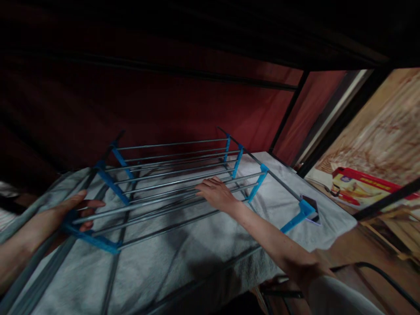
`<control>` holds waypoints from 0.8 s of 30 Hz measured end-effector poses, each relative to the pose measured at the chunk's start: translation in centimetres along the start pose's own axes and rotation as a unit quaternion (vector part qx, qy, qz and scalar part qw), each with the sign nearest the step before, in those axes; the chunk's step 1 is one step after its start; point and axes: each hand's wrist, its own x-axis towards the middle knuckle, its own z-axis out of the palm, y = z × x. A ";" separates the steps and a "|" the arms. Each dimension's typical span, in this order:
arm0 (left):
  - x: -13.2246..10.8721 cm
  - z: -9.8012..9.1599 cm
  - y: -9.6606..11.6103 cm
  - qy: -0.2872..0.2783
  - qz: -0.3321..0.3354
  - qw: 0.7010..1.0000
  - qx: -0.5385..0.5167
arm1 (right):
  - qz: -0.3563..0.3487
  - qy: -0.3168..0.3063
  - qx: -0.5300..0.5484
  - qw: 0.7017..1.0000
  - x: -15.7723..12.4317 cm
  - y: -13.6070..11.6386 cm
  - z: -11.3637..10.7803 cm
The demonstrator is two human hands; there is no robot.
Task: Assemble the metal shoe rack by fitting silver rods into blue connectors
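Note:
A folding rack (183, 175) of thin grey metal rods with blue plastic joints lies over a white towel (203, 249) on a flat surface. My left hand (70, 212) is at the rack's near-left corner, with fingers curled round the blue end piece and the nearest rod. My right hand (215, 192) reaches across the middle of the rack and rests on the rods, its fingers bent over one of them.
A dark phone (311, 205) lies on the towel beside the rack's right blue corner. A dark red fabric wall (164, 100) with black frame bars stands behind. A red and yellow box (364, 186) and a black cable (387, 273) are at right.

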 end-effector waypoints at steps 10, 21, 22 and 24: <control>-2.9 2.4 0.7 -0.058 0.011 0.995 -0.075 | -0.020 0.042 0.051 0.998 -1.2 1.9 0.6; -2.7 2.2 0.6 -0.067 -0.004 0.996 -0.064 | -0.034 0.049 0.050 0.997 -1.6 2.0 0.9; -2.7 2.2 0.6 -0.068 -0.006 0.996 -0.064 | -0.035 0.050 0.050 0.997 -1.7 2.0 0.9; -2.7 2.2 0.6 -0.080 0.005 0.995 -0.064 | -0.036 0.051 0.051 0.997 -1.7 1.9 0.9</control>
